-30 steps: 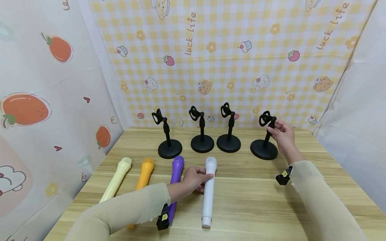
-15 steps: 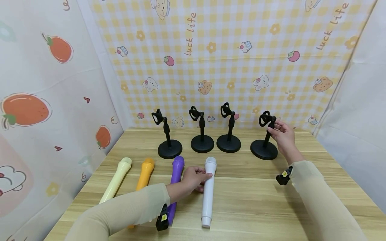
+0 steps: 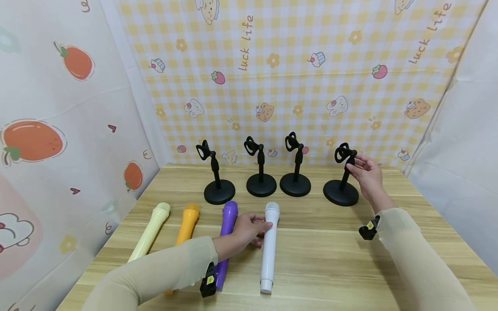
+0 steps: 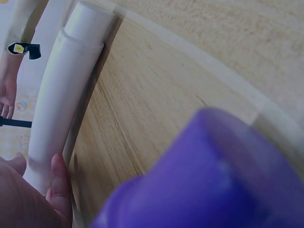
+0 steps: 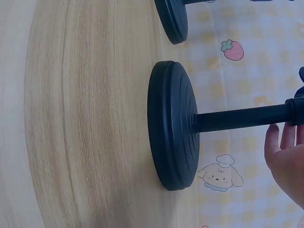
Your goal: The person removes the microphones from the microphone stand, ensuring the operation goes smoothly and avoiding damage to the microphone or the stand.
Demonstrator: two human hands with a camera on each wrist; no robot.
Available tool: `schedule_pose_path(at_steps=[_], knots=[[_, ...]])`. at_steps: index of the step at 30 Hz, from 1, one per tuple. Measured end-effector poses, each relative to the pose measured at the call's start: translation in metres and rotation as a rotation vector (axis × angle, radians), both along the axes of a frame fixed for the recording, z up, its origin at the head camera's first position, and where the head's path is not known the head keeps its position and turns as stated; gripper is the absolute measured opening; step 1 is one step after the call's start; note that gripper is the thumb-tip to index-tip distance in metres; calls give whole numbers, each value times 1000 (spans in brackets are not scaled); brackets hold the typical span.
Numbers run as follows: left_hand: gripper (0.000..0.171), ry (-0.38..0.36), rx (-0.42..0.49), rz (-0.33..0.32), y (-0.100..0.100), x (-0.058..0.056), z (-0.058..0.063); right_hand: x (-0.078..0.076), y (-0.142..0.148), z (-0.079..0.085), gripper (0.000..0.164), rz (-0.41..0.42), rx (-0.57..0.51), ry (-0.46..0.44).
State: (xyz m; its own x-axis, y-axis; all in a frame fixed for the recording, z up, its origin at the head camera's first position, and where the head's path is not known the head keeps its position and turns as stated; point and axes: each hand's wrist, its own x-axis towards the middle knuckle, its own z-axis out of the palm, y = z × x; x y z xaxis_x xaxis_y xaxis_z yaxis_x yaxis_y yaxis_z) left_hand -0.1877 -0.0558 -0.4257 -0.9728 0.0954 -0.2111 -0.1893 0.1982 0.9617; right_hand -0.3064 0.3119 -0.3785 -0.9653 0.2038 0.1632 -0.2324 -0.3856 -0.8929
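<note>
In the head view, my left hand [image 3: 249,231] holds a white microphone [image 3: 269,259] near its upper part, thumb on its left edge. The microphone lies flat on the wooden table; the left wrist view shows its tail end [image 4: 71,80]. A purple microphone [image 3: 230,214] lies partly hidden under my left forearm. On the right, my right hand [image 3: 367,175] holds the upper pole of a black microphone stand [image 3: 340,193]. The stand's round base [image 5: 173,126] rests upright on the table. Its angled clip [image 3: 343,152] holds nothing.
An orange microphone [image 3: 186,229] and a pale yellow microphone [image 3: 151,231] lie to the left, partly covered by my sleeve. Three more black stands [image 3: 219,192] [image 3: 261,185] [image 3: 295,185] line the back, before a checked cloth backdrop [image 3: 272,86].
My left thumb has drawn back slightly leftward on the white microphone. My right hand has shifted a touch to the right at the stand. Microphones and stands keep their places.
</note>
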Motion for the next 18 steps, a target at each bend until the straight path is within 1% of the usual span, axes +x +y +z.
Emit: schedule_pose_path(at_steps=[5, 9, 12, 18], knots=[[40, -8, 0, 2, -1, 1, 4, 3, 2, 1, 35, 6, 18, 6], [44, 0, -10, -2, -2, 0, 7, 7, 5, 3, 35, 13, 29, 40], [47, 13, -6, 0, -4, -1, 10, 10, 7, 5, 36, 29, 22, 66], [48, 43, 37, 16, -7, -7, 15, 16, 10, 10, 43, 57, -18, 86]])
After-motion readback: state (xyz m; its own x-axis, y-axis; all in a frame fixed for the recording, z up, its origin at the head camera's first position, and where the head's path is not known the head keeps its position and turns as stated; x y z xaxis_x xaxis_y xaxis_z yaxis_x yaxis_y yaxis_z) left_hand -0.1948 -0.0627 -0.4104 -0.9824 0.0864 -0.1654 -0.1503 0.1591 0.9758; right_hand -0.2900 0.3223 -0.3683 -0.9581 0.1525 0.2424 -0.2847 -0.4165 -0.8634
